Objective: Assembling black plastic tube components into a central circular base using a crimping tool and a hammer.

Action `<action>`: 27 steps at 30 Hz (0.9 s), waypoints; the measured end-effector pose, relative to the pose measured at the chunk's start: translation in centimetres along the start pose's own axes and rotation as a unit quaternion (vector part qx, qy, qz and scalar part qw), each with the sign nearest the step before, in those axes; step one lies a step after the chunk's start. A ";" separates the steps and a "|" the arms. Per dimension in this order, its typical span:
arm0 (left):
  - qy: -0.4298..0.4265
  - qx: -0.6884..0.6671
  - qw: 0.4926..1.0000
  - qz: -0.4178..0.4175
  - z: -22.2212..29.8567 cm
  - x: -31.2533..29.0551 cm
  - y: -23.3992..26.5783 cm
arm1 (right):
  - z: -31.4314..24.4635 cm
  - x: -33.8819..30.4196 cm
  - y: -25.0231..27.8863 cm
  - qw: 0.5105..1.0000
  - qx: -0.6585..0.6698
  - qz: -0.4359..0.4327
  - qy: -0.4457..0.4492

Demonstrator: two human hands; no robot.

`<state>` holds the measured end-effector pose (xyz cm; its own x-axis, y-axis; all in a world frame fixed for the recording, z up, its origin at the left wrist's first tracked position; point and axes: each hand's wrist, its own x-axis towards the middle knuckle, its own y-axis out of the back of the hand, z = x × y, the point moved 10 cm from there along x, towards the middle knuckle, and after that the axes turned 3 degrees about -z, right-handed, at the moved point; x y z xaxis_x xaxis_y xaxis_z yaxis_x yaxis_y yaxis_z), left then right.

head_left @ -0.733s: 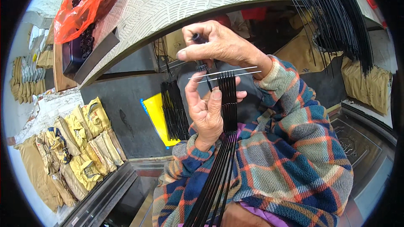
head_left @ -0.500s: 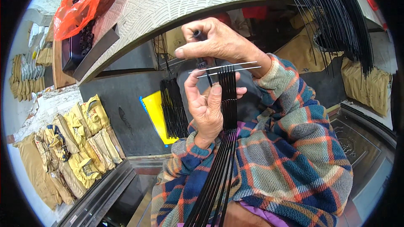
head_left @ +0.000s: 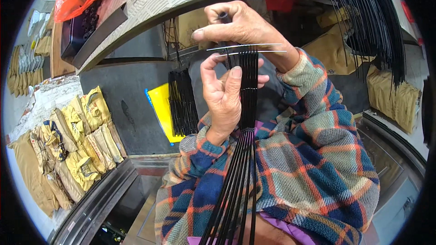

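A fan of thin black rods (head_left: 247,86) is held upright at frame centre, spreading toward 6 o'clock over the plaid sleeve (head_left: 313,163). Left hand (head_left: 225,97): fingers closed on the rods' upper section, thumb pressed against them. Right hand (head_left: 240,27) at 12 o'clock: pinched shut on a dark rod end, just above two thin metal wires (head_left: 247,49) crossing the rods. More black rods (head_left: 181,102) lie on a yellow sheet (head_left: 161,109) at 9 o'clock.

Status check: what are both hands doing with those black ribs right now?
Left hand pinching the black ribs. Right hand gripping a dark tool above two thin wires crossing the ribs. Nothing in the way.
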<state>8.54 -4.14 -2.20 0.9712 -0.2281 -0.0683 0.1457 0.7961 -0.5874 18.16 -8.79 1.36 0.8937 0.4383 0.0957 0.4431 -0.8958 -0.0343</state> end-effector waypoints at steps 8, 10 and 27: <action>-0.014 0.006 1.000 0.008 0.7 -0.3 0.3 | -1.6 -0.1 -0.8 1.000 0.003 -0.019 0.016; -0.018 0.002 1.000 0.019 0.8 -0.3 0.2 | -1.4 -0.2 -0.6 0.999 -0.004 -0.021 0.023; -0.053 0.011 0.995 0.086 1.5 -0.9 2.6 | 3.5 -8.0 0.5 0.926 0.265 0.263 -0.048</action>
<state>8.36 -1.00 -2.42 0.9965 -0.0280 -0.0790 -0.0209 0.8301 -0.5572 11.48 -12.46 -2.88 0.9868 -0.0209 -0.1604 -0.1051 -0.8366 -0.5376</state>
